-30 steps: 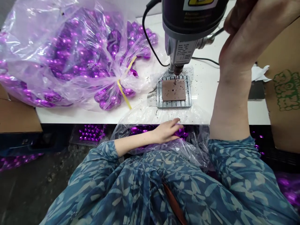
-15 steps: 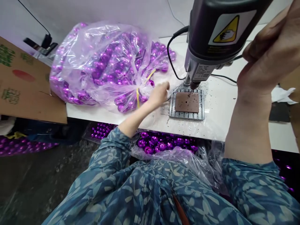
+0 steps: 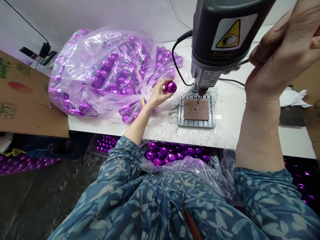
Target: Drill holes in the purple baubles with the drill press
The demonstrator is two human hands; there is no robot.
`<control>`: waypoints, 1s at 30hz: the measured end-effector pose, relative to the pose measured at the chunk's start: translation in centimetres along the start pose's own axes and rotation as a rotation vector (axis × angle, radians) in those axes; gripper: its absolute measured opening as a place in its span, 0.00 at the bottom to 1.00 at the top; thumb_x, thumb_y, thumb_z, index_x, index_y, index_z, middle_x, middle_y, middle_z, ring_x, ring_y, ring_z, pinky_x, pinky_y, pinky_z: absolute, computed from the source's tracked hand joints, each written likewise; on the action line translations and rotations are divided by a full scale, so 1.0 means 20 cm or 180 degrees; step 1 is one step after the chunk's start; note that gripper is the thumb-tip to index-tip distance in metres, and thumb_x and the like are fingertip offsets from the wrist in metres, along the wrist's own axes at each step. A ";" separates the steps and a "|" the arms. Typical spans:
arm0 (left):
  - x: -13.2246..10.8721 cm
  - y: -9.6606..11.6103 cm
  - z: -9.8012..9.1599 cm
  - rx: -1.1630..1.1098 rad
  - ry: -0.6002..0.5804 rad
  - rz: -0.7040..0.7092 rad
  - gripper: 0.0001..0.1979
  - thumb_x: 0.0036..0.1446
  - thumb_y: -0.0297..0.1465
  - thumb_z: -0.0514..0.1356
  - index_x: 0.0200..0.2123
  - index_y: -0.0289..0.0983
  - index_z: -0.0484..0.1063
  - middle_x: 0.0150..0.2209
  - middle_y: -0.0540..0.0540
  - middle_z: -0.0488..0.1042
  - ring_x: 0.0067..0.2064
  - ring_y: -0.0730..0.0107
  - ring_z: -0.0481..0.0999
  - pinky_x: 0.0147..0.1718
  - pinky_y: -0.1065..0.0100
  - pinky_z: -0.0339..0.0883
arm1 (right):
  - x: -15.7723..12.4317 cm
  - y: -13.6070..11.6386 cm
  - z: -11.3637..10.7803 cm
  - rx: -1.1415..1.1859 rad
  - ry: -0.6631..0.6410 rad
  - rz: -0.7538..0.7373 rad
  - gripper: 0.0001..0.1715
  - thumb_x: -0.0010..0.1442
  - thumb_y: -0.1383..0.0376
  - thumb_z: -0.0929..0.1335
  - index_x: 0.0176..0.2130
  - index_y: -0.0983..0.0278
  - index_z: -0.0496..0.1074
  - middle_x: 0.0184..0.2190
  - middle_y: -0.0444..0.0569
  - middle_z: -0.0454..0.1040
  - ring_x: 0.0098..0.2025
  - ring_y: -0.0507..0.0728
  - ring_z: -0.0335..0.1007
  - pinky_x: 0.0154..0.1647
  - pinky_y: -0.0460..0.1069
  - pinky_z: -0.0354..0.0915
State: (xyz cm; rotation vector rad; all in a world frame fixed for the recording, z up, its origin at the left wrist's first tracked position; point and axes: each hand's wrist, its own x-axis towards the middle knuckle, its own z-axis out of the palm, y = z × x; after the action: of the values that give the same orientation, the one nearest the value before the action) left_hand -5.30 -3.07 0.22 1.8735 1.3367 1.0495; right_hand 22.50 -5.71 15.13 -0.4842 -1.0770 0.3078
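My left hand (image 3: 159, 93) pinches a shiny purple faceted ball (image 3: 171, 87) between thumb and fingers, just left of the drill press (image 3: 220, 43). A small dark hole shows in the ball. On the right, my right hand (image 3: 283, 55) is curled closed beside the press head, around its handle (image 3: 244, 62), most of which the hand hides. Under the drill bit (image 3: 199, 99) lies a brown plate (image 3: 196, 110) with one hole, on the grey slotted base (image 3: 212, 121). Dark shavings are scattered on the plate and base.
A big clear bag (image 3: 105, 70) of purple balls, tied with yellow, fills the table's left. An open bag of purple balls (image 3: 172, 156) sits below the table's front edge. A cardboard box (image 3: 27, 96) stands at far left; white tissue (image 3: 293, 98) lies at right.
My left hand, blurred before, has turned and moved slightly left, and the purple ball now shows in its fingers. My right hand stays by the press. The whole view has shifted slightly.
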 end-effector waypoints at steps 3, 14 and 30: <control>-0.07 0.02 0.06 -0.0774 -0.0154 -0.0135 0.30 0.64 0.41 0.70 0.68 0.48 0.73 0.60 0.40 0.80 0.60 0.51 0.83 0.57 0.51 0.80 | 0.00 -0.03 0.02 0.0084 0.0000 0.0015 0.39 0.52 0.35 0.68 0.25 0.61 0.47 0.15 0.37 0.47 0.16 0.41 0.46 0.21 0.48 0.37; -0.20 0.01 0.45 -0.1895 -0.0319 -0.0576 0.30 0.63 0.47 0.74 0.63 0.42 0.75 0.60 0.40 0.83 0.63 0.51 0.83 0.68 0.42 0.74 | -0.01 -0.06 0.01 -0.0026 -0.0024 0.0005 0.39 0.54 0.39 0.71 0.25 0.65 0.49 0.14 0.35 0.51 0.15 0.37 0.46 0.20 0.44 0.37; -0.22 0.03 0.61 -0.0872 -0.0396 -0.0011 0.31 0.57 0.35 0.76 0.61 0.40 0.70 0.62 0.36 0.79 0.64 0.49 0.79 0.68 0.44 0.73 | -0.03 -0.03 0.00 -0.0004 0.0046 -0.0172 0.39 0.57 0.39 0.71 0.26 0.67 0.53 0.15 0.35 0.52 0.17 0.36 0.49 0.22 0.41 0.40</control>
State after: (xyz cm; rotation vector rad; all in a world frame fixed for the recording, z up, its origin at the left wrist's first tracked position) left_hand 4.83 -7.75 -6.54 1.7017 1.0667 1.0388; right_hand 22.26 -6.40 14.98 -0.4570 -1.0745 0.2556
